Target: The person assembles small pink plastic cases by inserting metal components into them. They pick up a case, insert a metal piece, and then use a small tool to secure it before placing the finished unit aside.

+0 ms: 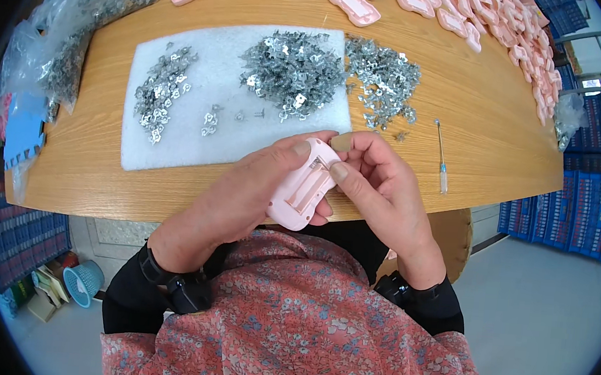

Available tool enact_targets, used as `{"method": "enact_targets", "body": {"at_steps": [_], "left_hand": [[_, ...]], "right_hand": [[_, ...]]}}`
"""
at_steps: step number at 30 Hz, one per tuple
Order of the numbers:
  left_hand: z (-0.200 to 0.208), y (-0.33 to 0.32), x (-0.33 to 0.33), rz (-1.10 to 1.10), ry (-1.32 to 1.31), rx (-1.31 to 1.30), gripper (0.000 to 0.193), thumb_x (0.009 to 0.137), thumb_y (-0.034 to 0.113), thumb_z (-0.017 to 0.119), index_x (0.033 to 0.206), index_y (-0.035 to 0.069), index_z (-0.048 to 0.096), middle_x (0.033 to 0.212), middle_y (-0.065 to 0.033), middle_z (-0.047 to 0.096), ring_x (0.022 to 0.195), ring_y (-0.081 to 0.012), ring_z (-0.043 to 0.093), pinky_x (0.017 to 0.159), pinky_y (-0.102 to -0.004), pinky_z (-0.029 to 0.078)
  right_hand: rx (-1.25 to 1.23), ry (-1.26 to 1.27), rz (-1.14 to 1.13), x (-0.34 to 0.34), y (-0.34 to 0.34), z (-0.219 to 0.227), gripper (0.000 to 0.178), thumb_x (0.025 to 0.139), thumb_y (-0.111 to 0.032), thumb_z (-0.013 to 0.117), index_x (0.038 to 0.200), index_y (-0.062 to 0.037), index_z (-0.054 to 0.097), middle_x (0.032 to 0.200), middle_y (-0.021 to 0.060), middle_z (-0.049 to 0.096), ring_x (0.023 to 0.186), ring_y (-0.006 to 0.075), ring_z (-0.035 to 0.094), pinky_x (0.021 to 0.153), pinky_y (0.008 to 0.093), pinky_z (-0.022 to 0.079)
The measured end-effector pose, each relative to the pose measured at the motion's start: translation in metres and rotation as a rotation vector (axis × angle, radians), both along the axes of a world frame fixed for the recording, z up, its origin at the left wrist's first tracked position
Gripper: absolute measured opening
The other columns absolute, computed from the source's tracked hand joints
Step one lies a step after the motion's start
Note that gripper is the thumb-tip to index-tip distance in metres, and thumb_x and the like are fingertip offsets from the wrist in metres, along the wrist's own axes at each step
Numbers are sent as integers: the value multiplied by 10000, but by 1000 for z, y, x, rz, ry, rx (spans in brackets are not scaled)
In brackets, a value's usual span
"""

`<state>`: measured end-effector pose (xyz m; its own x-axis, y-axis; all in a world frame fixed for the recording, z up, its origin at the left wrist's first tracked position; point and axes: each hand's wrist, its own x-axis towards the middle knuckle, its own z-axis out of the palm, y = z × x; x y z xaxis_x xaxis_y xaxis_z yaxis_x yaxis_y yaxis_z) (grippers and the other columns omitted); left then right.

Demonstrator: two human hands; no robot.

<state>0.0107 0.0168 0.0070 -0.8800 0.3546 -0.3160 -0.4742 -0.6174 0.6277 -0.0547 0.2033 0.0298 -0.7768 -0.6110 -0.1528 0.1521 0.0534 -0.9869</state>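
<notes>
A pale pink plastic casing (289, 214) with a long battery compartment is held tilted over the table's near edge. My left hand (244, 182) is closed around it, thumb along its upper side and fingertips showing beneath. At the casing's upper right end, my right hand (383, 184) has its thumb and index fingertip against the edge, its other fingers curled. Any small part between those fingertips is hidden. Metal shows at the compartment's upper end. Just beyond my hands lies a white foam sheet (196, 153) bearing a large heap of small metal contact pieces (292, 76).
A smaller metal heap (164, 90) lies on the foam's left, another pile (381, 80) right of it. A screwdriver (442, 157) rests on the table's right. Pink casings (465, 20) cover the far right edge. A plastic bag of metal parts (78, 32) stands left. Blue crates (570, 211) stand beyond.
</notes>
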Motion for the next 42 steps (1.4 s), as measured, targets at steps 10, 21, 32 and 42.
{"method": "enact_targets", "body": {"at_steps": [10,21,32,42], "left_hand": [[17,-1,-1,-40,279,-766,381,999,115,519,1365,15,490,1184,-69,622,853,-123,645,766,-251,516],[23,-2,-8,35,-104,-14,381,1039,254,360,1320,34,492,782,-23,492,489,-120,393,498,-271,391],[2,-6,-3,0,-136,364,484,1028,405,381,1350,56,474,777,18,428,520,-57,360,455,-225,295],[4,-6,-3,-120,-206,375,371,1039,365,367,1250,100,519,740,11,425,482,-48,354,424,-215,293]], "right_hand": [[82,-49,52,-6,10,4,230,958,-82,639,1132,-2,511,913,-1,617,803,25,573,708,186,467],[-43,46,-111,1,12,6,199,966,-30,597,1156,-12,539,1000,36,642,939,101,610,843,253,477],[-57,540,-118,-3,0,-7,183,887,-34,677,1051,-18,597,884,84,638,792,164,645,715,280,515],[36,547,-15,-20,-3,-6,211,830,-99,760,993,-14,658,867,68,616,752,167,614,656,289,497]]}}
